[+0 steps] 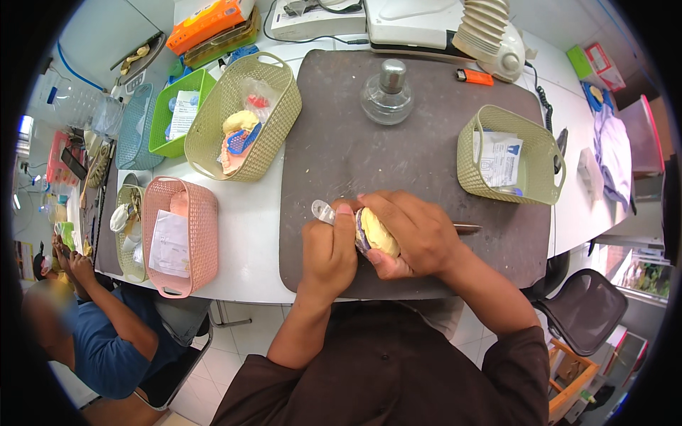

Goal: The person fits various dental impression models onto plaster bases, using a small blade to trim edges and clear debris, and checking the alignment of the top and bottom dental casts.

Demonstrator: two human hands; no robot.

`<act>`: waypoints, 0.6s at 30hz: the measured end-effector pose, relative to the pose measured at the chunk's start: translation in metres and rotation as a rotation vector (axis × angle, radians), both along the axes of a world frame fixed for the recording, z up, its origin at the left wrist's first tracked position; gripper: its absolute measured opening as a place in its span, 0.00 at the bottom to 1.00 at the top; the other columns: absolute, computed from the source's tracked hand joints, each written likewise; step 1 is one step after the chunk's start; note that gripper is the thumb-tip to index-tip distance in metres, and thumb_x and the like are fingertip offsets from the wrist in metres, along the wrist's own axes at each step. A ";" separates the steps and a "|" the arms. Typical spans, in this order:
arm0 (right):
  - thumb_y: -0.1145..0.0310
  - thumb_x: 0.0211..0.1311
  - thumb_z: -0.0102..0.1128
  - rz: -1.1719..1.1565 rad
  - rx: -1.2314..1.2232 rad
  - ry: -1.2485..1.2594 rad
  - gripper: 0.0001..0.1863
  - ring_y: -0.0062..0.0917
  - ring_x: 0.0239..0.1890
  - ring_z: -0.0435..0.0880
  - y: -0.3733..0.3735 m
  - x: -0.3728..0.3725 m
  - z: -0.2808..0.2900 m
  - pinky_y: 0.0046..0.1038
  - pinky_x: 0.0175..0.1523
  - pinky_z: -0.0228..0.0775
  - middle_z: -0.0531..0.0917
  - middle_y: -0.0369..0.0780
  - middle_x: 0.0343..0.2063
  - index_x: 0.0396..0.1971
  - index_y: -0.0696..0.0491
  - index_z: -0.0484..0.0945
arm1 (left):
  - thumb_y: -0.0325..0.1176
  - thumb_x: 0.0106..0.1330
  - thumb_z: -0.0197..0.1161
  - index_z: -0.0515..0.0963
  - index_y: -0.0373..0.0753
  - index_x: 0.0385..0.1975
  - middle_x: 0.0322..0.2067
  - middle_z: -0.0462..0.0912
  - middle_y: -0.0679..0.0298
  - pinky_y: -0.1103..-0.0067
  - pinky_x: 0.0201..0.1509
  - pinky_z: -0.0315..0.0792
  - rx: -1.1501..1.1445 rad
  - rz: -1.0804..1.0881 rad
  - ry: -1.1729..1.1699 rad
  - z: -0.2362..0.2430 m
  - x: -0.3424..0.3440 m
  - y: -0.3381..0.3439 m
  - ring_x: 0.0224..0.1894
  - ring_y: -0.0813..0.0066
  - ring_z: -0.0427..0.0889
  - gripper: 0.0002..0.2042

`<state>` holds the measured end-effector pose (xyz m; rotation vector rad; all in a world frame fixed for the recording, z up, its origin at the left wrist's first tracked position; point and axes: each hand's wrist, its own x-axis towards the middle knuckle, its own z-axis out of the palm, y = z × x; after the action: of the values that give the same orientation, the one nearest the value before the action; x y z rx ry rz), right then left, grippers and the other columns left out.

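At the near middle of the grey mat (419,153), my left hand (328,252) grips the silvery handle (322,211) of what looks like a dental impression tray, with purplish material (361,231) along it. My right hand (412,234) wraps round the pale yellow cast (376,234) that is against this material, its thumb at the lower side. Both hands are closed and close together. A narrow tool (465,228), perhaps a knife, lies on the mat just right of my right hand, partly hidden by it.
Baskets in olive (277,121), pink (202,270) and green (160,142) hold casts or papers at left; another (472,170) stands at right. A glass bottle (386,103), orange cutter (474,77) and white machine (412,21) are farther back. A co-worker (114,334) sits at left.
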<state>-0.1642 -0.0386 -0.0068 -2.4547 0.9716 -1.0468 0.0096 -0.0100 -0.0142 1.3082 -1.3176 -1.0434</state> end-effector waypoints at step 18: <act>0.52 0.54 0.68 -0.027 -0.043 0.005 0.30 0.35 0.37 0.85 0.000 0.001 0.001 0.32 0.39 0.80 0.83 0.44 0.40 0.51 0.59 0.79 | 0.30 0.77 0.47 0.82 0.28 0.35 0.20 0.82 0.52 0.71 0.26 0.71 -0.019 0.001 -0.051 0.005 -0.001 -0.002 0.21 0.63 0.83 0.16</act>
<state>-0.1630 -0.0388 -0.0061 -2.4866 0.9969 -1.0817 0.0081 -0.0122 -0.0093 1.3291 -1.3619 -1.0000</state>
